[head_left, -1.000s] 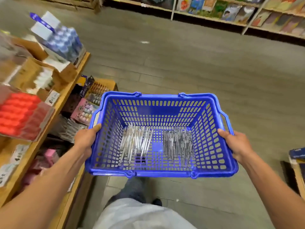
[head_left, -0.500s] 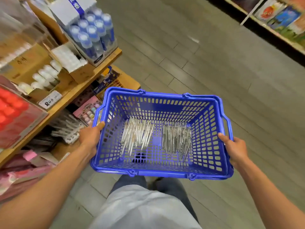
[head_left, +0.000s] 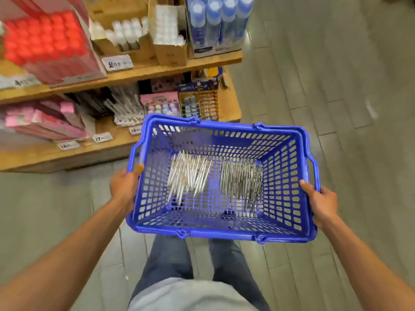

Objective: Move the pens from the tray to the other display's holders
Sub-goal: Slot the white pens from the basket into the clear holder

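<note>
left hand [head_left: 125,185] and right hand [head_left: 323,198] each grasp a side rim of the blue perforated plastic basket [head_left: 224,234], fingers curled round it, keeping it level. two bundles of silvery pens [head_left: 215,178] lie flat inside, beside the wooden display shelf [head_left: 168,68].

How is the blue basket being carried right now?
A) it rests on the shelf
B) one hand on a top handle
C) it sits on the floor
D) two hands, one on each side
D: the left hand and the right hand each grip one side of the blue basket, held up above the floor, with the pens lying inside.
</note>
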`<state>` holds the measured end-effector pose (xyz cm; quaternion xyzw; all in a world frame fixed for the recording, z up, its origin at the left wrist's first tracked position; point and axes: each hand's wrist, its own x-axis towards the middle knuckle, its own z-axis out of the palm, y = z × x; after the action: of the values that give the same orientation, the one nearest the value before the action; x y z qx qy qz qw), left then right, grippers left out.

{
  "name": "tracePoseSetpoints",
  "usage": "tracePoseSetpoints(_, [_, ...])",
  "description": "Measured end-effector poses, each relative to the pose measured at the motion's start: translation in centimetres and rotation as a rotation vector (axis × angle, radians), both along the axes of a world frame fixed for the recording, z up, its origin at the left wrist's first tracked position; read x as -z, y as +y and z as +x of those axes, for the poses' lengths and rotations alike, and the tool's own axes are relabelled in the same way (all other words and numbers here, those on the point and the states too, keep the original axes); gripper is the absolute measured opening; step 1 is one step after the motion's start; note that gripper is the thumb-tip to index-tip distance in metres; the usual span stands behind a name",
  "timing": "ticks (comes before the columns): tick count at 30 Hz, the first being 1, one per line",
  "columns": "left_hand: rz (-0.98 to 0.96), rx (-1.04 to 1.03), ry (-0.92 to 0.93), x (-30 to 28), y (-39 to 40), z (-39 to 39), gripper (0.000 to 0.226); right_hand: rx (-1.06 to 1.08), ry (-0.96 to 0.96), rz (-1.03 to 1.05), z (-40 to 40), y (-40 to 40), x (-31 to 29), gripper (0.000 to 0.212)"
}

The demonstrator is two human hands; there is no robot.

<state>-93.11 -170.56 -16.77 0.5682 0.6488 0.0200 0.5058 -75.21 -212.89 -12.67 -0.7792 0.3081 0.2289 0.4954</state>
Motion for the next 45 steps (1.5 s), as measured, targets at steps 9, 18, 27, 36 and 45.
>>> tracePoseSetpoints(9, [-0.020,-0.254,-0.065,6.6,-2.0,-5.9,0.023,-0.263,0.031,-0.017,4.0,3.3,7.3,0.029])
tracePoseSetpoints(18, [-0.025,-0.312,-0.062,19.3,0.6,-9.2,0.034,-0.341,0.020,-0.044,3.9,7.5,20.9,0.030])
tracePoseSetpoints(27, [0.010,-0.350,-0.101,34.6,2.0,-8.9,0.031,-0.382,-0.048,-0.027,5.4,10.0,36.8,0.023])
tracePoseSetpoints(36, [0.077,-0.364,-0.168,46.0,2.4,-7.6,0.033,-0.408,-0.143,0.038,6.2,10.2,47.4,0.020])
tracePoseSetpoints(45, [0.082,-0.332,-0.179,48.2,3.5,-6.1,0.037,-0.414,-0.156,0.116,6.9,10.8,50.6,0.035])
